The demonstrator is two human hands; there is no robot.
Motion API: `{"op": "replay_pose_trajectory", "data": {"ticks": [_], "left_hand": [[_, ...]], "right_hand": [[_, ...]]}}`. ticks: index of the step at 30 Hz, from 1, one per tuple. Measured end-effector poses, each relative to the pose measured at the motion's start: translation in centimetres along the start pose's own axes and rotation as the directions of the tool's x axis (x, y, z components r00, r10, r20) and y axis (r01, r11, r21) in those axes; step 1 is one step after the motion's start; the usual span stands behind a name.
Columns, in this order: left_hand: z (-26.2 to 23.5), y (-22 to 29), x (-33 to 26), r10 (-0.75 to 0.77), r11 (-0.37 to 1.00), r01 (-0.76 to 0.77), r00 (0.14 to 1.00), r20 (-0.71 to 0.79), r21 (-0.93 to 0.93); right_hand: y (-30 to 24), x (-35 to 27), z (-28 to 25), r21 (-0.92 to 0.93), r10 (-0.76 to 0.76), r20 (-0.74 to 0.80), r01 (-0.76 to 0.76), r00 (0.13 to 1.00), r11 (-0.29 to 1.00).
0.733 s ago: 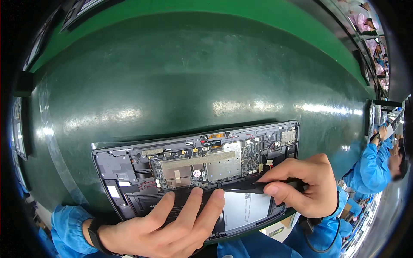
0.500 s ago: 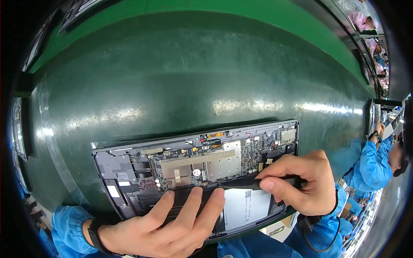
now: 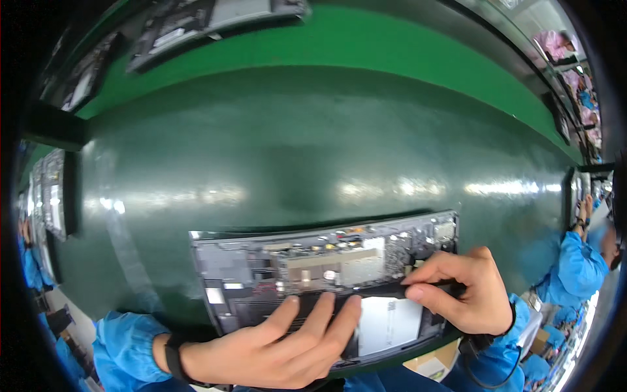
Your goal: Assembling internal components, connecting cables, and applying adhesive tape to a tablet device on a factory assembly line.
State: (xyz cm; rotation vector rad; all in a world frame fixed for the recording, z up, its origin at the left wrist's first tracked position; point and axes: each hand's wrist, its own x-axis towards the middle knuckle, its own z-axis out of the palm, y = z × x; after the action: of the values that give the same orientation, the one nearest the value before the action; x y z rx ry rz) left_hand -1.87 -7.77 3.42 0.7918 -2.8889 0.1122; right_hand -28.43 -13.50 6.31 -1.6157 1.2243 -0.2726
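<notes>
An opened laptop base [image 3: 222, 261] lies on the dark green surface, its inner parts facing up. Across its middle runs a circuit board [image 3: 362, 266] with silver shields, below which sits a pale silver panel [image 3: 390, 325] with small print. My left hand [image 3: 281, 349] rests over the base's near side, fingers spread, their tips on a dark strip below the board. At the board's right lower edge, thumb and forefinger of my right hand [image 3: 467, 294] pinch the end of that black strip [image 3: 382, 290]. What lies under my left palm is hidden.
Further opened device bases stand on the far ledge [image 3: 225, 16] and at the left [image 3: 57, 193]. The dark green work surface [image 3: 287, 144] stretches beyond the laptop base. A person in a blue sleeve [image 3: 575, 264] is at the right. A cable hangs by my right wrist.
The whole view has shifted, so the base and my hands appear lower and further right, and more of the far ledge shows. Both hands keep nearly the same pose on the base.
</notes>
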Motion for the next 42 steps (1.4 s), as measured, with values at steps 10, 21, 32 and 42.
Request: {"op": "replay_pose_trajectory", "data": {"ticks": [10,21,32,42], "left_hand": [[0.4,0.3,0.4,-0.02,0.992,0.003,0.991,-0.132,-0.129],[-4.1,-3.7,-0.4,-0.194,0.868,0.109,0.972,-0.13,-0.484],[3.3,-31.0,-7.2,-0.978,-0.203,0.391,-0.034,0.207,-0.898],[1.2,-29.6,-3.4,-0.942,-0.311,0.264,0.041,0.333,-0.913]], "right_hand": [[2.4,-1.4,-0.7,0.094,-0.043,-0.111,0.054,0.993,0.994],[1.8,1.8,-3.0,0.337,-0.022,-0.257,0.111,0.966,0.935],[-2.9,25.1,-10.8,0.33,-0.007,-0.209,0.077,0.978,0.941],[-5.2,31.6,-5.5,0.301,-0.068,-0.294,0.159,0.953,0.94]]}}
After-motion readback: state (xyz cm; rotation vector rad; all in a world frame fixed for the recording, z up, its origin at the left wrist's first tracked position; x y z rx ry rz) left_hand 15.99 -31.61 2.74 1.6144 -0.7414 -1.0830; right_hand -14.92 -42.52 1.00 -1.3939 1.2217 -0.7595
